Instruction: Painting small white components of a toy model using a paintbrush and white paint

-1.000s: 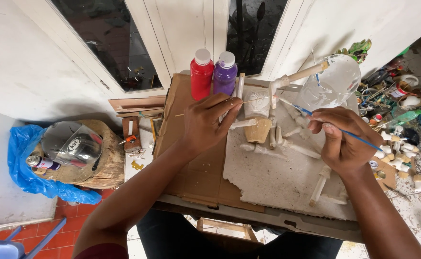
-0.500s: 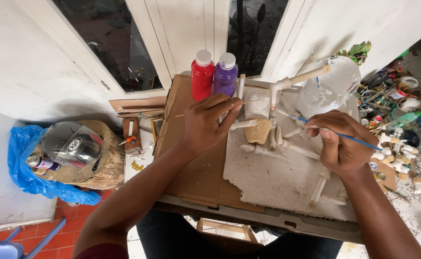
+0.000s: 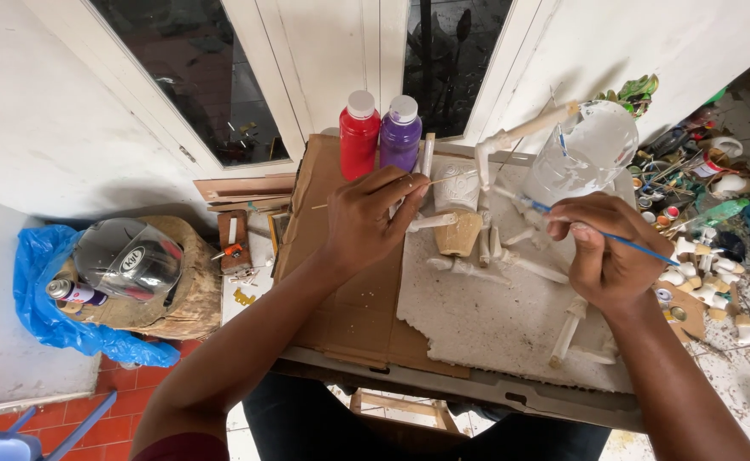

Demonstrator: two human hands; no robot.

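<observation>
My left hand (image 3: 373, 218) pinches a thin wooden stick (image 3: 443, 179) and rests by a small white-painted cup (image 3: 458, 186) and a tan cup (image 3: 460, 234). My right hand (image 3: 607, 252) grips a blue-handled paintbrush (image 3: 639, 248) whose tip points left toward white-painted sticks (image 3: 511, 256) lying on a white textured sheet (image 3: 494, 324). That sheet lies on a cardboard board (image 3: 349, 316) across my lap. A clear plastic tub with white paint (image 3: 592, 149) stands just beyond my right hand.
A red paint bottle (image 3: 358, 135) and a purple one (image 3: 400, 133) stand at the board's far edge. A helmet (image 3: 127, 256) on a stump with blue plastic (image 3: 37, 299) sits left. Small paint pots and clutter (image 3: 708, 256) crowd the floor at right.
My right hand has shifted slightly left and up with the brush toward the painted sticks. My left hand stays in place on the thin stick.
</observation>
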